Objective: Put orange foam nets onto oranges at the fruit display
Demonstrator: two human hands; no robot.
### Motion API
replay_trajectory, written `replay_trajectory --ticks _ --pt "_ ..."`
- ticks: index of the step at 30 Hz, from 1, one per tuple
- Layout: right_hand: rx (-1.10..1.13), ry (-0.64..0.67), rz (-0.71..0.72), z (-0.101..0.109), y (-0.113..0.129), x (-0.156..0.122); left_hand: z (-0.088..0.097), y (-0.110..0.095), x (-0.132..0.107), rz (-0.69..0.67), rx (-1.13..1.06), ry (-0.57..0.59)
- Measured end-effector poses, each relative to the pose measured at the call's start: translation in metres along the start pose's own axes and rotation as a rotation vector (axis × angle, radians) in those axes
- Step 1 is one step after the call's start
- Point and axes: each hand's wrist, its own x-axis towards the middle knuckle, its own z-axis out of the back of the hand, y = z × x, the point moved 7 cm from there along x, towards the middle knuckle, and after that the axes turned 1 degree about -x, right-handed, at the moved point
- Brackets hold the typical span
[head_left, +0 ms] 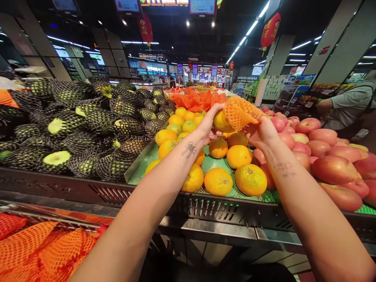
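My left hand (214, 120) is closed around an orange (221, 122), its thumb on top. An orange foam net sleeve (241, 112) covers the right part of that fruit. My right hand (262, 131) pinches the sleeve's loose end, with its fingers partly hidden behind the net. Both hands are raised over a tray of loose oranges (217, 181), which lie on a green mesh mat (152, 158). Farther back behind the hands is a row of orange-red foam nets (198, 100).
Dark-netted green fruit (96, 125) is heaped on the left, past a metal divider (141, 158). Red apples (331, 164) fill the right side. A black crate edge (211, 207) runs along the front. More foam nets (44, 250) lie in a cart at lower left. Another person (349, 105) stands at right.
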Motion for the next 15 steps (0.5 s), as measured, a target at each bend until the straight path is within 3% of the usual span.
replay_trajectory --ticks 6,11,13,15 --pt "0.196 0.095 0.040 0.000 0.011 -0.008 -0.002 -0.004 0.000 -0.048 -0.030 -0.015" --pt "0.223 0.050 0.048 0.002 0.013 -0.012 -0.004 -0.009 -0.004 -0.082 -0.048 -0.001" --pt "0.191 0.050 0.076 -0.001 0.018 -0.015 0.000 -0.010 -0.005 -0.085 -0.009 -0.049" --pt "0.145 0.075 0.099 -0.006 0.024 -0.020 0.009 -0.009 -0.004 -0.082 0.078 -0.171"
